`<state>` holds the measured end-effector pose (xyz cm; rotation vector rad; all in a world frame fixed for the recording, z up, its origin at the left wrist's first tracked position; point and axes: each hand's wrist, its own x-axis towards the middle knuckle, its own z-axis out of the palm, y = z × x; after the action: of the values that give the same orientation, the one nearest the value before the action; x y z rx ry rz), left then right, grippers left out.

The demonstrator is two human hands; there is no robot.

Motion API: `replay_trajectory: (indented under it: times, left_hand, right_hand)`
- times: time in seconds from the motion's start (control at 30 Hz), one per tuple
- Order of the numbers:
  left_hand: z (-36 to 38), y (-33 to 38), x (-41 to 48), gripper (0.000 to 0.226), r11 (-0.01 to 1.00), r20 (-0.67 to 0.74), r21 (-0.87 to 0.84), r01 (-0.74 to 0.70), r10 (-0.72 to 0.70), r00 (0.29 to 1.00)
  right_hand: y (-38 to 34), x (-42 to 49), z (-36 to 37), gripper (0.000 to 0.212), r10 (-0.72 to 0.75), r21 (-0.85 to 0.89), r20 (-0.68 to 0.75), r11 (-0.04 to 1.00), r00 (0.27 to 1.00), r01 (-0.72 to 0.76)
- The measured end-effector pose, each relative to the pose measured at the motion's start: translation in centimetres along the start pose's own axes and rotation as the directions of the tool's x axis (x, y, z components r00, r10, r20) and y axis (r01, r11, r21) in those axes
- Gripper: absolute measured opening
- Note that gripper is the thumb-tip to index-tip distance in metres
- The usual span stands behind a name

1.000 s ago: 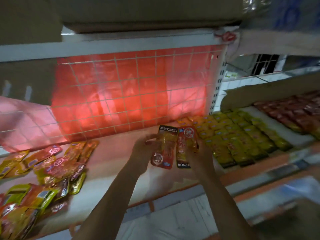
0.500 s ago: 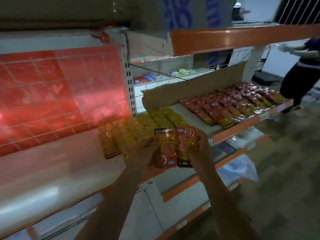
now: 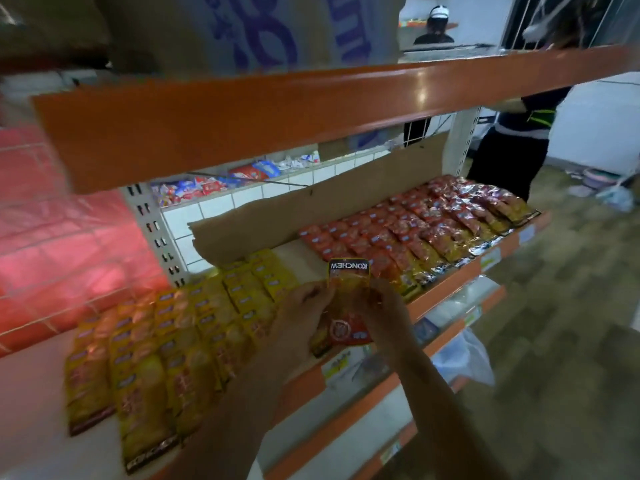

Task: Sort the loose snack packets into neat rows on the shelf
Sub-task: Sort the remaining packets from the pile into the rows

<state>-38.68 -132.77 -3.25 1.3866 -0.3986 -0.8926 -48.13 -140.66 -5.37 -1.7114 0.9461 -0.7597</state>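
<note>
Head view, one frame, some motion blur at the left. I see the snack packet (image 3: 348, 299) held between both hands in front of the shelf (image 3: 450, 285), over its orange front lip. The left hand (image 3: 304, 317) has its fingers curled round the packet's left edge, and the right hand (image 3: 384, 313) grips the right edge the same way, so both hands hold the packet and the lower half of it sits between the palms. The packet stands roughly upright, with its dark printed band at the top and the lettering upside-down to me. A yellow edge shows below the left hand, and I cannot tell whether that is a second packet behind the first. On the shelf board, the yellow packets (image 3: 207, 323) lie in overlapping rows to the left of the hands, and the red packets (image 3: 398, 233) lie in rows to the right. The held packet is in line with the bare strip between the two groups. A cardboard sheet (image 3: 311, 216) stands along the back. An upper shelf beam (image 3: 277, 109) crosses overhead. A second person (image 3: 512, 140) stands at the far right end.
</note>
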Motion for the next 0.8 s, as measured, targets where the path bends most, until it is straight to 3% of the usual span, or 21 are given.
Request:
replay_trajectory:
  times: [0.07,0.13,0.2,0.3,0.4,0.53,0.67,0.8]
  left_hand:
    - [1.2,0.3,1.8,0.022,1.0,-0.026,0.006,-0.015,0.015,1.0]
    - [2.1,0.1,3.6,0.017,0.989,-0.066,0.139,-0.051,0.061,0.996]
    - [2.8,0.0,4.8,0.014,0.968,-0.071,0.252,-0.011,0.03,0.997]
    - [3.6,-0.4,6.2,0.013,0.962,-0.039,0.268,0.056,-0.047,0.998]
    - [4.3,-0.6,7.2,0.011,0.953,-0.102,0.301,0.039,-0.009,0.995]
    - [4.9,-2.0,8.1,0.026,0.868,-0.199,0.496,0.027,0.083,0.977]
    - [5.5,-3.5,8.8,0.019,0.802,-0.217,0.593,0.071,0.074,0.973]
    - [6.3,-4.6,9.0,0.012,0.762,-0.301,0.638,0.11,0.115,0.947]
  right_hand:
    - [0.4,2.3,-1.0,0.015,0.007,0.037,0.021,0.999,1.0,-0.008]
    - [0.9,4.1,-1.9,0.008,0.035,0.078,0.035,0.996,0.999,-0.038]
    - [1.6,5.4,-2.4,0.009,0.069,0.121,0.056,0.99,0.996,-0.075]
    - [2.0,7.0,-2.6,0.011,0.068,0.156,0.122,0.984,0.99,-0.087]
    - [2.8,9.2,-2.9,0.026,0.072,0.151,0.198,0.983,0.977,-0.103]
    - [3.2,12.2,-4.3,0.009,0.08,0.11,0.228,0.988,0.97,-0.107]
    - [2.9,15.4,-5.7,0.019,0.079,0.07,0.207,0.993,0.975,-0.096]
    - [3.3,17.0,-5.8,0.027,0.068,0.081,0.278,0.992,0.958,-0.094]
